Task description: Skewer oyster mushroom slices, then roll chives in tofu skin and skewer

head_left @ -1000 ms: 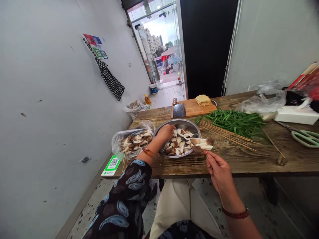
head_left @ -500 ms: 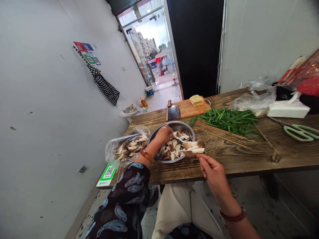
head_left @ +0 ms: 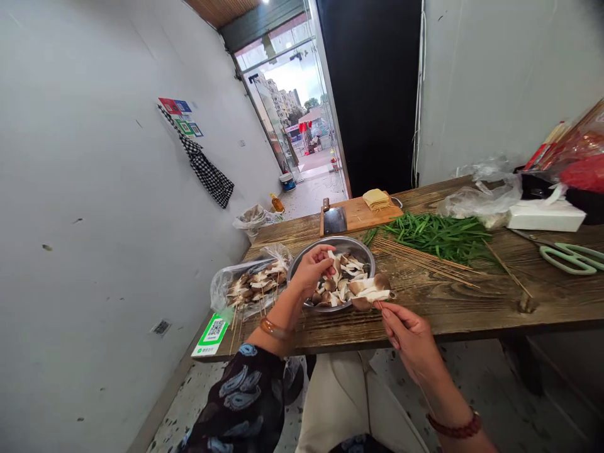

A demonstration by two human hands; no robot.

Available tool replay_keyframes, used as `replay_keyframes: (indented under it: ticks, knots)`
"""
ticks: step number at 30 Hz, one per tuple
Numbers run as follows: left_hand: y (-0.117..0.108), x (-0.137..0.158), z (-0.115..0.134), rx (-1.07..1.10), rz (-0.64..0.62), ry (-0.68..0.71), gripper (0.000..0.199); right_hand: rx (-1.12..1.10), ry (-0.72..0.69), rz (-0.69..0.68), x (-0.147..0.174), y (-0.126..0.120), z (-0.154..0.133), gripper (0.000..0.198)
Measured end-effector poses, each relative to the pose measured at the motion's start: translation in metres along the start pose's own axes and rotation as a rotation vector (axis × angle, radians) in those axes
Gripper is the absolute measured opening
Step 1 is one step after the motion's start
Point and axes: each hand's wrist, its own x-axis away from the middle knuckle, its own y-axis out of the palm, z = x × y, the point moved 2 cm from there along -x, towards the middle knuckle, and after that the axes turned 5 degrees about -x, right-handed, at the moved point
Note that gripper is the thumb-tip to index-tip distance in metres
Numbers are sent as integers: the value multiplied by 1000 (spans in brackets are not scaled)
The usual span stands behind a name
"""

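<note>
My left hand [head_left: 312, 269] is closed in a pinch on a mushroom piece [head_left: 336, 267], held just above the steel bowl [head_left: 295, 257]. Inside that bowl lie several loose mushroom pieces [head_left: 355, 264], brown-capped with white stems. Over the bowl's near right rim, my right hand [head_left: 409, 332] grips a skewer threaded with mushroom pieces [head_left: 370, 290]; most of the stick is hidden by the fingers. To the left of the bowl, finished mushroom skewers [head_left: 255, 283] lie in a plastic-lined tray [head_left: 218, 284], their sticks pointing toward me.
Bare wooden skewers [head_left: 425, 259] lie right of the bowl beside cut green leaves [head_left: 438, 234]. Behind are a cutting board [head_left: 362, 211], a cleaver [head_left: 335, 220] and a stack of tofu sheets [head_left: 376, 199]. Green-handled scissors [head_left: 569, 258] and a tissue box [head_left: 546, 215] stand right.
My left hand has lifted from inside the bowl with a mushroom piece in its fingers. The right hand still holds its skewer in nearly the same place. The view has shifted slightly.
</note>
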Motion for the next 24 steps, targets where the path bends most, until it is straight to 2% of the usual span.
replay_keyframes:
  ticks: [6, 11, 16, 24]
  knots:
    - [3, 26, -2, 159, 100, -32, 35, 8, 58, -60, 20, 16, -3, 34]
    - [10, 52, 1, 264, 120, -50, 31, 92, 56, -111, 31, 27, 6, 33]
    - [9, 70, 3, 276, 152, -16, 27, 114, 66, -93, 36, 31, 8, 33]
    - [6, 82, 5, 254, 208, 66, 22, 118, 90, -92, 42, 34, 14, 33]
